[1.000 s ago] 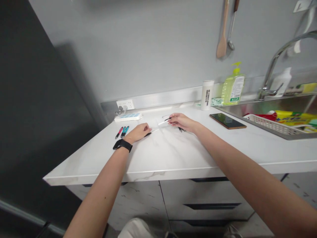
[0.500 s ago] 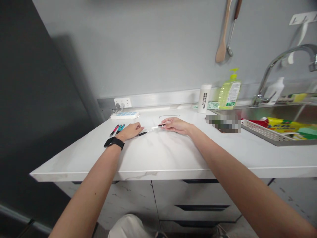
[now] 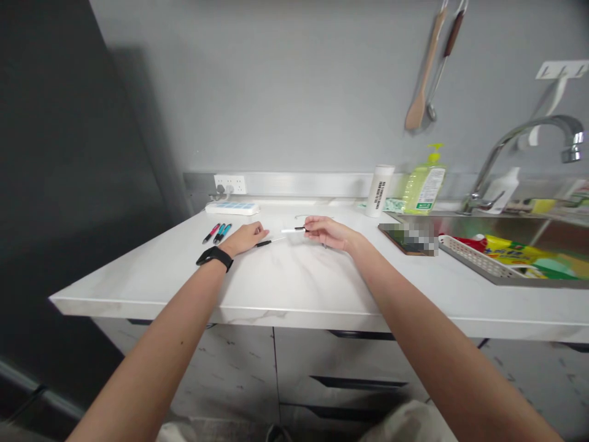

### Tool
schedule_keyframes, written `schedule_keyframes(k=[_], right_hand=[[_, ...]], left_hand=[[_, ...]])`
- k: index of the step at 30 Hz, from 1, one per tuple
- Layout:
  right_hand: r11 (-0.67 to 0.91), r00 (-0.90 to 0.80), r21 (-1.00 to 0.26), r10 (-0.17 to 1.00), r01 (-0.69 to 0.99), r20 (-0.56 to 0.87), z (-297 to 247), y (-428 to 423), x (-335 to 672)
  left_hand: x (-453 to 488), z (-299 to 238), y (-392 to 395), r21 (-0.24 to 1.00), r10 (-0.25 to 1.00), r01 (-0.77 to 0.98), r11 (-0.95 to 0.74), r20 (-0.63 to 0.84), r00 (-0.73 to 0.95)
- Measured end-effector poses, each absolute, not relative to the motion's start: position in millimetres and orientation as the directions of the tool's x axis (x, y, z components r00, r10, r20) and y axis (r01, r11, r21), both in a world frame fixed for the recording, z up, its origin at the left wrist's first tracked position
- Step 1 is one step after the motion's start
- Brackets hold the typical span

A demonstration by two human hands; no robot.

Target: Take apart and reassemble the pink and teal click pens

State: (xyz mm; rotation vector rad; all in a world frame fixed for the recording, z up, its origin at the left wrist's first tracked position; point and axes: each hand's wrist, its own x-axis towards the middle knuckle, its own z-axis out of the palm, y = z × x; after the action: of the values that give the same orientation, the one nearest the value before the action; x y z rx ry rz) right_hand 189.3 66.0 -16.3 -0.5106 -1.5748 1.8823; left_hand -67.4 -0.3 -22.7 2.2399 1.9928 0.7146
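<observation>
My left hand (image 3: 246,238), with a black watch on the wrist, is closed around a black pen piece (image 3: 264,244). From that piece a thin pale rod, like a refill, points right. In my right hand (image 3: 327,231) a white pen barrel (image 3: 289,231) with a black end is pinched between thumb and fingers, lying roughly level. The barrel's left end is just above the rod's tip; whether they touch I cannot tell. Beside my left hand lie a red pen (image 3: 211,233) and two blue pens (image 3: 223,233) on the white countertop (image 3: 294,282).
A power strip (image 3: 232,209) sits at the back left below a wall socket (image 3: 230,183). Towards the right stand a white canister (image 3: 380,190) and a green soap bottle (image 3: 424,187). A dark flat object (image 3: 405,238), partly blurred out, lies before the sink (image 3: 519,224).
The view has shifted and tilted slightly. The white barrel in my right hand has turned to nearly level. My left hand keeps its hold on the black piece.
</observation>
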Motion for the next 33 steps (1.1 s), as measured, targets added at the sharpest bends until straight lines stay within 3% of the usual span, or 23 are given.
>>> schedule_keyframes(k=[33], right_hand=[[-0.192,-0.758,-0.977,0.650,-0.089,-0.058,-20.9,66.7,189.2]], left_hand=[[-70.3,-19.7,8.0,0.260,0.958,0.953,-0.154,0.273,0.081]])
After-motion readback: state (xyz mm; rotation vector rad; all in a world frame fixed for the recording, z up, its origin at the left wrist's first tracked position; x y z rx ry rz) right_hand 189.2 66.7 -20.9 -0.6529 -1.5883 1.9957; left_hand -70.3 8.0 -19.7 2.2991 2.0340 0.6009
